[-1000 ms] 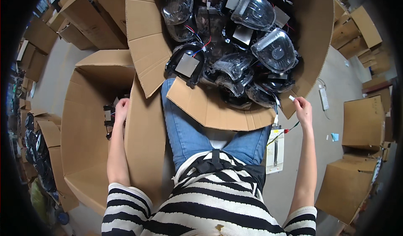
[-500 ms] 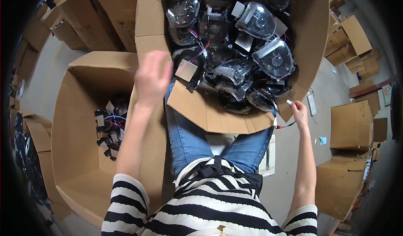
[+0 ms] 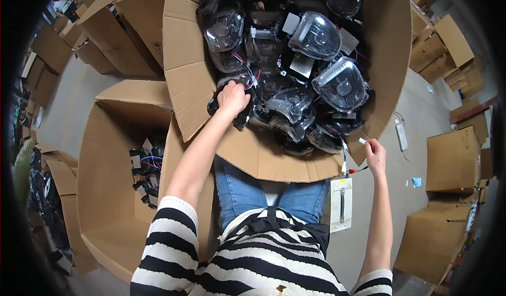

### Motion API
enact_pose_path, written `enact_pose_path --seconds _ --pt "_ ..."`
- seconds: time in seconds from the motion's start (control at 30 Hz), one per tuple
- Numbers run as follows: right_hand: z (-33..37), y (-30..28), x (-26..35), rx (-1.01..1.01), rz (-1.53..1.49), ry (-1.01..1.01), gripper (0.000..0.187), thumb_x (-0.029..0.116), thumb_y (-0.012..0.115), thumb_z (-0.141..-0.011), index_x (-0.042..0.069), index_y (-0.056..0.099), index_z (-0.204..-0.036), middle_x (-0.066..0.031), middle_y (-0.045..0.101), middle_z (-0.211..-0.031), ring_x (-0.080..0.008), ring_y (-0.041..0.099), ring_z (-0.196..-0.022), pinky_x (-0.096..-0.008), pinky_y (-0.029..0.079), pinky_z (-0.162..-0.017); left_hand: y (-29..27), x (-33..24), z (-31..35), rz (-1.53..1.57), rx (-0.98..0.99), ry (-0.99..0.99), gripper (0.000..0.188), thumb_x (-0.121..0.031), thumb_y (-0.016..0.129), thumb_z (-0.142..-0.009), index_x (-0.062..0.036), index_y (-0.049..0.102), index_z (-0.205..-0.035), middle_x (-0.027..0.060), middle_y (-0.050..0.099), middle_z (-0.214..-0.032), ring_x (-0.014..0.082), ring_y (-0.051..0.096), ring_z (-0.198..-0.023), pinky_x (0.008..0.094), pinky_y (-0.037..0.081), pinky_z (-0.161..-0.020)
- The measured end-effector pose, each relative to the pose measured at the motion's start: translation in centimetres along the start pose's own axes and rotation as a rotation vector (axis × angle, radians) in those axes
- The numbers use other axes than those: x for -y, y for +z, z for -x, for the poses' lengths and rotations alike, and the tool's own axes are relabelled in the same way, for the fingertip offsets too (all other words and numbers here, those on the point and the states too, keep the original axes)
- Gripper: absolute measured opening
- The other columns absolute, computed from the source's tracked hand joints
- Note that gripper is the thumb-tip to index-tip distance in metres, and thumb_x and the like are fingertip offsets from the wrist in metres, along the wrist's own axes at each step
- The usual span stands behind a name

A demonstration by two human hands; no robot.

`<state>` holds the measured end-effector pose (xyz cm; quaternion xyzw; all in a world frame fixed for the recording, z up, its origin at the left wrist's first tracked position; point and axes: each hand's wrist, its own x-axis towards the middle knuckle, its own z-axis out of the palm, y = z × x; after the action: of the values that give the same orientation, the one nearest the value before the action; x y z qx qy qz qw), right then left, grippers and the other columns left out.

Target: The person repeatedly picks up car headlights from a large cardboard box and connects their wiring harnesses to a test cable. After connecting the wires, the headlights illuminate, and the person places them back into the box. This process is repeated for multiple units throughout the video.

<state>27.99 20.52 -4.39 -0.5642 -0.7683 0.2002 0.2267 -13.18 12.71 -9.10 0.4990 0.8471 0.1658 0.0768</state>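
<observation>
Clear-lensed lamp units (image 3: 341, 85) with black housings and silver plates fill the large cardboard box (image 3: 279, 161) before me. At its near left my left hand (image 3: 233, 98) is closed over a black lamp housing (image 3: 243, 118), and its fingertips are partly hidden. Red and blue wires (image 3: 253, 80) stick up beside those fingers. Past the box's near right corner, my right hand (image 3: 375, 159) pinches a small white connector (image 3: 362, 141). Just below it is a red plug (image 3: 352, 171) on a dark lead, near a white case with a handle (image 3: 341, 205).
A second open carton (image 3: 110, 164) at my left holds several black parts with silver plates and wires (image 3: 146, 164). Tall cartons (image 3: 118, 32) stand at the far left, others (image 3: 450, 159) at the right. On the floor lies a white power strip (image 3: 401, 136).
My left hand has come down and right into the box, closing on a black lamp housing. My right hand keeps its pinch on the connector. The whole view has shifted slightly.
</observation>
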Motion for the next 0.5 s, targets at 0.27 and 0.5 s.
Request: enact_pose_path --seconds 0.27,0.5 --pt "0.1 0.2 0.1 0.015 -0.007 -0.014 0.011 0.009 0.052 -0.078 -0.002 0.054 -0.079 -0.0124 0.051 -0.066 -0.0192 0.046 -0.056 -0.0299 0.038 -0.054 -0.3 1.7 0.1 0.071 -0.098 0.212 0.026 -0.027 0.062 -0.07 -0.0022 0.06 -0.076 0.0125 0.057 -0.08 0.0293 0.052 -0.08 0.0393 0.041 -0.07" --pt "1.0 -0.3 -0.2 0.079 -0.058 0.039 0.012 0.009 0.049 -0.083 -0.003 0.053 -0.082 -0.0019 0.046 -0.068 -0.0077 0.038 -0.059 -0.0225 0.03 -0.05 -1.9 3.2 14.4 0.749 -0.053 -0.13 0.018 -0.013 0.049 -0.082 0.0017 0.054 -0.073 0.0134 0.054 -0.074 0.0284 0.053 -0.073 0.0349 0.042 -0.065"
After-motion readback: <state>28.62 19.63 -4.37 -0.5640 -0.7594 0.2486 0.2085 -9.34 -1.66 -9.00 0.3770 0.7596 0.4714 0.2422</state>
